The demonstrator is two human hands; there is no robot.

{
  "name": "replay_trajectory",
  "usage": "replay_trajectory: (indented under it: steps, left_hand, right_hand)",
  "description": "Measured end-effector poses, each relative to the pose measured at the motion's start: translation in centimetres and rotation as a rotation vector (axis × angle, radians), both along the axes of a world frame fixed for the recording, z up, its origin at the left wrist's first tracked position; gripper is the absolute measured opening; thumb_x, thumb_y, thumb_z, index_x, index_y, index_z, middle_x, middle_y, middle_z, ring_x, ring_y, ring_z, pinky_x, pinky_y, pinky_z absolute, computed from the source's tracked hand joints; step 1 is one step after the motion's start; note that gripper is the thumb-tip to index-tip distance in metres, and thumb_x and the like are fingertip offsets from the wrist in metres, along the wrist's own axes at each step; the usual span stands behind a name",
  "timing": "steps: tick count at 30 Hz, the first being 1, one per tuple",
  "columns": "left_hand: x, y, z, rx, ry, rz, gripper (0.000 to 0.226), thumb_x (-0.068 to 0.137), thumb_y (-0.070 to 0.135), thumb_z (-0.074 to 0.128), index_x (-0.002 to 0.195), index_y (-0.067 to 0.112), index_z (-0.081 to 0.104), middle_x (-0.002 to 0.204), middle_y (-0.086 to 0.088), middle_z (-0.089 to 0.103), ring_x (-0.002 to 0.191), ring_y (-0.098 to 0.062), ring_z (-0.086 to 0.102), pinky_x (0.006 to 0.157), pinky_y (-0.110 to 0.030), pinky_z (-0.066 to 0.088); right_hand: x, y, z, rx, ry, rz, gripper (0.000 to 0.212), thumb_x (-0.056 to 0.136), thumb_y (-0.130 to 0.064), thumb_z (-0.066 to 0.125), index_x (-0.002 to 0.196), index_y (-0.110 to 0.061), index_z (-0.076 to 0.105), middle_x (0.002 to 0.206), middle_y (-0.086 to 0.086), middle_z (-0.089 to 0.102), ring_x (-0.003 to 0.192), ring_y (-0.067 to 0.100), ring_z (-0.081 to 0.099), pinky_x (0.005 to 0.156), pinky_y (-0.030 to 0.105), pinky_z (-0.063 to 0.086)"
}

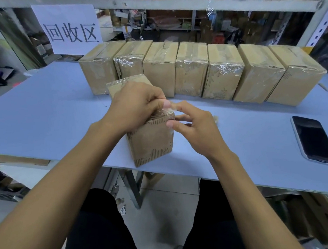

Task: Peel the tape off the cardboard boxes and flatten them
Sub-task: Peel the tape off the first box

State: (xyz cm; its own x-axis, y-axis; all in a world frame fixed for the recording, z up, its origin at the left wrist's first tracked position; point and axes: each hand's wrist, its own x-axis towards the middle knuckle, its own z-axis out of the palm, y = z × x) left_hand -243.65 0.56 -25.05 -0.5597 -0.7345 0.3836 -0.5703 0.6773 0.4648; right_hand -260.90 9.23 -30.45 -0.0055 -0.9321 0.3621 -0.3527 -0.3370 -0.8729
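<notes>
Spanning a cluttered storeroom with shelves, a pale blue table carries seven taped boxes in a row beyond the hands and a phone well right of them. Under the left hand stands a box; its fingers pinch clear tape at the top edge. The right hand, curled, pinches there too. A sign reads 回收区.

boxes: tan, clear glossy tape | table: pale blue | phone: black screen, white rim | sign: white, black characters
</notes>
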Motion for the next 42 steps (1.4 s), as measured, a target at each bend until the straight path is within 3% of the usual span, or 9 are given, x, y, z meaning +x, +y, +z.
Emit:
replay_trajectory:
  steps: [4, 9, 13, 19, 24, 28, 32, 36, 42]
  left_hand:
    - [-0.2, 0.0, -0.5, 0.015, 0.047, -0.084, 0.025, 0.085, 0.048, 0.057, 0.076, 0.027, 0.068, 0.071, 0.011, 0.066, 0.072, -0.007, 0.060, 0.069, -0.038, 0.050]
    - [0.0, -0.1, -0.4, 0.076, 0.112, -0.129, 0.028, 0.085, 0.038, 0.061, 0.080, 0.014, 0.074, 0.071, 0.006, 0.068, 0.069, -0.004, 0.060, 0.063, -0.018, 0.041]
    - [0.0, 0.0, -0.4, 0.088, 0.131, -0.133, 0.030, 0.085, 0.040, 0.062, 0.080, 0.013, 0.074, 0.072, 0.001, 0.069, 0.072, -0.012, 0.062, 0.066, -0.025, 0.044]
    - [-0.1, 0.0, -0.5, 0.098, 0.130, -0.126, 0.029, 0.085, 0.042, 0.061, 0.079, 0.017, 0.074, 0.071, 0.003, 0.068, 0.069, -0.011, 0.061, 0.068, -0.037, 0.048]
    - [0.1, 0.0, -0.4, 0.099, 0.124, -0.134, 0.029, 0.085, 0.043, 0.061, 0.080, 0.018, 0.074, 0.072, 0.003, 0.068, 0.072, -0.014, 0.062, 0.069, -0.042, 0.050]
    - [0.1, 0.0, -0.4, 0.094, 0.119, -0.135, 0.028, 0.086, 0.044, 0.061, 0.079, 0.019, 0.073, 0.072, 0.001, 0.067, 0.072, -0.016, 0.061, 0.069, -0.044, 0.049]
    - [0.0, 0.0, -0.4, 0.094, 0.121, -0.136, 0.025, 0.086, 0.043, 0.061, 0.074, 0.023, 0.069, 0.071, -0.001, 0.066, 0.070, -0.016, 0.060, 0.068, -0.042, 0.048]
    - [0.0, 0.0, -0.5, 0.093, 0.112, -0.122, 0.027, 0.085, 0.044, 0.060, 0.075, 0.020, 0.070, 0.073, -0.001, 0.067, 0.072, -0.016, 0.060, 0.070, -0.042, 0.048]
    - [0.0, 0.0, -0.5, 0.111, 0.124, -0.124, 0.028, 0.086, 0.043, 0.061, 0.078, 0.017, 0.071, 0.074, -0.003, 0.068, 0.073, -0.019, 0.061, 0.070, -0.044, 0.050]
  right_hand:
    - [1.2, -0.2, -0.4, -0.042, -0.059, -0.077, 0.033, 0.081, -0.020, 0.084, 0.104, -0.038, 0.067, 0.103, -0.016, 0.074, 0.094, 0.004, 0.072, 0.074, 0.021, 0.058]
    - [1.4, -0.2, -1.3, -0.101, -0.015, -0.178, 0.033, 0.095, -0.018, 0.067, 0.127, -0.025, 0.070, 0.101, -0.007, 0.078, 0.090, 0.000, 0.070, 0.081, 0.031, 0.056]
    - [1.1, -0.4, -2.0, -0.132, 0.099, -0.188, 0.034, 0.102, -0.034, 0.053, 0.135, -0.032, 0.063, 0.096, 0.009, 0.076, 0.089, 0.028, 0.069, 0.082, 0.052, 0.057]
    - [1.2, 0.2, -1.3, -0.048, -0.058, -0.108, 0.038, 0.084, -0.013, 0.080, 0.120, -0.022, 0.071, 0.105, -0.010, 0.075, 0.098, 0.003, 0.071, 0.078, 0.020, 0.056]
    - [0.8, -0.5, -1.4, -0.082, -0.150, -0.089, 0.032, 0.088, -0.002, 0.071, 0.117, -0.015, 0.075, 0.104, -0.010, 0.077, 0.098, 0.007, 0.073, 0.090, 0.037, 0.059]
    - [0.3, -0.3, -1.3, -0.106, -0.063, -0.058, 0.035, 0.095, -0.005, 0.063, 0.121, -0.029, 0.066, 0.098, -0.031, 0.071, 0.096, -0.004, 0.069, 0.086, 0.027, 0.059]
    - [-0.3, -0.3, -2.8, 0.027, -0.073, -0.025, 0.040, 0.087, -0.016, 0.077, 0.125, -0.023, 0.069, 0.120, -0.011, 0.071, 0.109, 0.007, 0.067, 0.087, 0.029, 0.058]
    - [0.4, -0.1, -4.1, 0.045, -0.133, -0.066, 0.026, 0.083, -0.009, 0.078, 0.102, -0.027, 0.073, 0.102, -0.010, 0.076, 0.097, 0.007, 0.070, 0.081, 0.022, 0.055]
    - [-0.9, -0.6, -4.2, 0.011, -0.122, -0.045, 0.023, 0.092, -0.005, 0.069, 0.108, -0.021, 0.076, 0.091, -0.020, 0.076, 0.088, 0.002, 0.070, 0.081, 0.019, 0.052]
